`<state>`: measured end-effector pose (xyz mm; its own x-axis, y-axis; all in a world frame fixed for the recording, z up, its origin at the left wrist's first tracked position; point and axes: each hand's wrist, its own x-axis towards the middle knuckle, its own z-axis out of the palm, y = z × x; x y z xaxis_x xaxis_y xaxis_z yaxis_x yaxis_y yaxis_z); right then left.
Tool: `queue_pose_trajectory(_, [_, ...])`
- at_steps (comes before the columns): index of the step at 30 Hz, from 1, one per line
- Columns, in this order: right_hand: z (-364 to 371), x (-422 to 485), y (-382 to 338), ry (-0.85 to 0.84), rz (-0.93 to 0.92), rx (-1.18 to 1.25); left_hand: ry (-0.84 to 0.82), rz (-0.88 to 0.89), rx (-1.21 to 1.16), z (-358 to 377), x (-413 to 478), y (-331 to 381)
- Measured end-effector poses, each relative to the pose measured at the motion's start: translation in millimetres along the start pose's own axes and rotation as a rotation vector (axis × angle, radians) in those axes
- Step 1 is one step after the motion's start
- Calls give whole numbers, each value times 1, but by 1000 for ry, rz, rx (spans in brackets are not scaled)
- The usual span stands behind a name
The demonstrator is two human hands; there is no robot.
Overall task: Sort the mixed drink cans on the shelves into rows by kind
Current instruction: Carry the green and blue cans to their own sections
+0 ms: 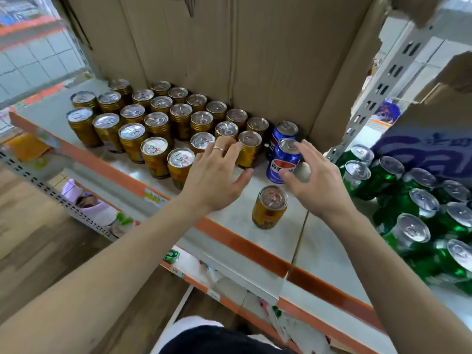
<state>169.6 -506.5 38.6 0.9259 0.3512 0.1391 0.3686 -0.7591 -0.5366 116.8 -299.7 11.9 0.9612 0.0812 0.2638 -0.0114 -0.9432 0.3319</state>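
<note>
Shelf (pixel 319 249) state: gold cans (pixel 155 123) fill the left and middle in diagonal rows, running back to the cardboard sheet (pixel 229 47). Two blue cans sit at the right end of that block, one behind the other: front blue can (pixel 282 159), and rear blue can (pixel 283 130) just behind it, near the cardboard. One stray gold can (pixel 270 207) stands upright alone, nearer the orange front strip (pixel 242 245) and apart from the rows. Green cans (pixel 413 215) are clustered on the right section past the grey upright (pixel 383 80), blurred.

Left hand (pixel 217 175): open, fingers (pixel 231 149) spread and nearly straight over the front-right gold cans, gripping nothing. Fingertips are at one gold can's side, contact unclear. Ring (pixel 218 148) on one finger.

Right hand (pixel 319 185): also open, fingers loosely curved beside the front blue can, thumb in front of its lower label, index near its rim. Not wrapped round it; can't tell if skin touches the can.

Lower shelves (pixel 204 272) hold small packets, too blurred to identify.
</note>
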Motion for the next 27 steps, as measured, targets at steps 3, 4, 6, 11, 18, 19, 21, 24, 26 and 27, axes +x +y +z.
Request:
queue_pose_trajectory(3, [2,16,1,-15,35,0,-39,48,17,4,23,-3])
queue_pose_trajectory(4, [4,21,1,-14,38,1,-47,63,15,6,33,-5])
queue_pose_trajectory(6, [9,33,3,-4,46,-9,-56,92,1,9,53,-9])
queue_pose_trajectory(11, [22,57,10,0,163,-38,-118,210,-19,23,106,-15])
queue_pose_trajectory(18, [35,72,11,-3,332,-35,-286,308,33,43,171,-8])
queue_pose_trajectory(19, [37,73,11,2,344,-28,-315,324,40,46,177,-6])
queue_pose_trajectory(21, [39,73,11,2,357,-38,-348,373,47,54,184,-2])
queue_pose_trajectory(24, [39,74,12,-2,398,-43,-354,410,23,62,188,2])
queue_pose_trajectory(26, [38,73,13,4,425,-12,-372,404,13,66,193,-1])
queue_pose_trajectory(27, [38,72,13,7,432,9,-383,397,-2,66,195,-2])
